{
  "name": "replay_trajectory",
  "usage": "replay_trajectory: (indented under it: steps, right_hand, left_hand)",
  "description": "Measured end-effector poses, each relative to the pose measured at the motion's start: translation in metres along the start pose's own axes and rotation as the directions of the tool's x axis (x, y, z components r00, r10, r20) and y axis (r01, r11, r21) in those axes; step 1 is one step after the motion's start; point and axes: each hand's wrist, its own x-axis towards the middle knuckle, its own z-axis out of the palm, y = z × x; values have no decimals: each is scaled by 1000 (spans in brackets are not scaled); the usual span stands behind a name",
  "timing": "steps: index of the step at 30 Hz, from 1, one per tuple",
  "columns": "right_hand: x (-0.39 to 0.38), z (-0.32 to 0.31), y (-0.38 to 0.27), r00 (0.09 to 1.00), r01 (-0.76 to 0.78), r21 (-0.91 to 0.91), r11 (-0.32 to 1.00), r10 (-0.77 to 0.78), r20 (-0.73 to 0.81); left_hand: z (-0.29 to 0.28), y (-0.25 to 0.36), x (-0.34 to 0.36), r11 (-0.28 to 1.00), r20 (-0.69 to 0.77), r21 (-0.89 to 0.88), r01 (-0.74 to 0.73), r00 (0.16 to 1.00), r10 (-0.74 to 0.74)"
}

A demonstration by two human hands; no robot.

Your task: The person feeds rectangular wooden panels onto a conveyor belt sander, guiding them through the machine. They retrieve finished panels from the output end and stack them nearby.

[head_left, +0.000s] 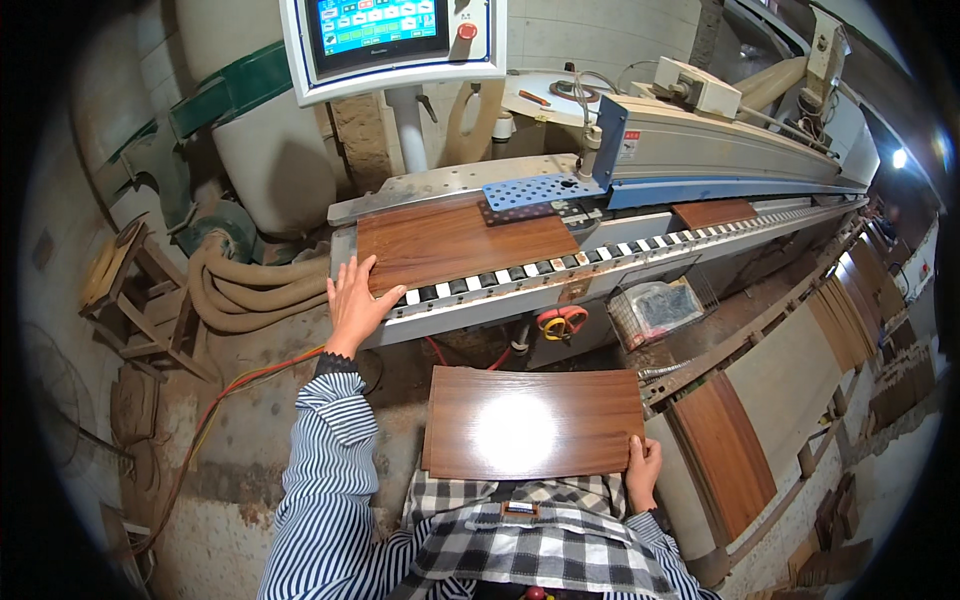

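My left hand (355, 305) rests with fingers spread at the left end of a dark wood-grain board (460, 240) lying on the machine's bed beside a row of black-and-white conveyor pads (500, 280). The board's far right part meets a blue perforated plate (530, 193). My right hand (642, 465) grips the right edge of a small stack of glossy brown boards (530, 420), held low in front of my checked apron. Farther right on the machine lies another brown board (715, 213).
A control screen (375, 25) stands above the machine. Ribbed hoses (235, 300) and a wooden stand (145, 310) are at left. Below the rail are scissors (562, 322) and a wire basket (655, 310). A long side rack (720, 440) with boards runs along the right.
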Motion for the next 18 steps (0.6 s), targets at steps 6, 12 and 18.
replay_trajectory:
  steps: [6, 12, 18]
  right_hand:
    - [0, -8, -28, 993, 90, -103, 991, -97, -66]
    - [13, -26, -46, 816, -536, 407, 740, 331, 474]
    - [16, -29, -30, 800, -537, 381, 753, 311, 513]
  left_hand:
    - [0, 4, 0, 1000, 0, -9, 5, 1000, -5]
    - [-3, 4, -2, 1000, 10, 8, 15, 1000, -15]
    - [-5, 1, -2, 1000, 20, -8, -2, 1000, 2]
